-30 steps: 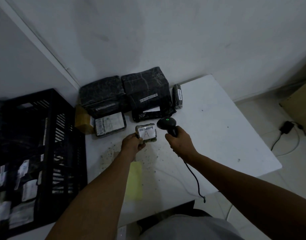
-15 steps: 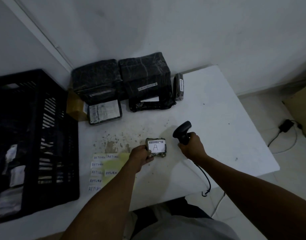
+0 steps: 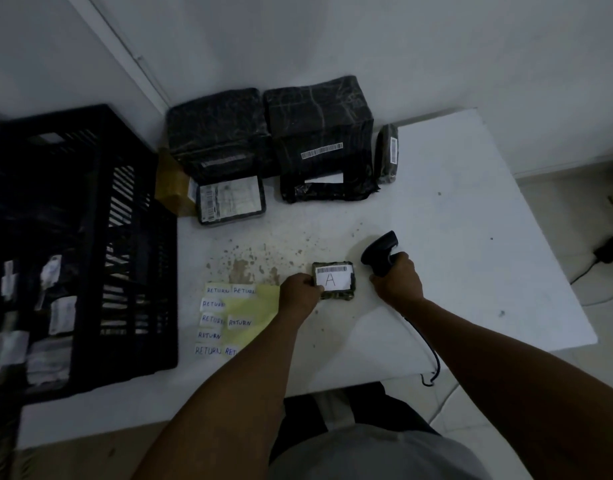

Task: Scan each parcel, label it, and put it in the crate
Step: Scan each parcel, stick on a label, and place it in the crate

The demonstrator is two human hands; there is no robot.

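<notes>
While lying flat at centre frame on the white tabletop [image 3: 454, 209], small parcel [image 3: 334, 280] with barcode and "A" label, pinched at its left edge by fingers of left hand [image 3: 300, 295]; right hand [image 3: 397, 279] just right of it, fingers curled round handle of black scanner [image 3: 380, 252]; sheet of RETURN labels [image 3: 229, 318] lower left; black crate [image 3: 80, 251] at left edge; wrapped parcels [image 3: 270, 140] upper centre.

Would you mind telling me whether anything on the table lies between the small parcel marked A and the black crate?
Yes: the yellow sheet of RETURN labels lies flat on the table between the parcel marked A, gripped by the left hand, and the black crate. It is flat, so lifting the parcel over it should clear it. Nothing taller is visible there.
</notes>
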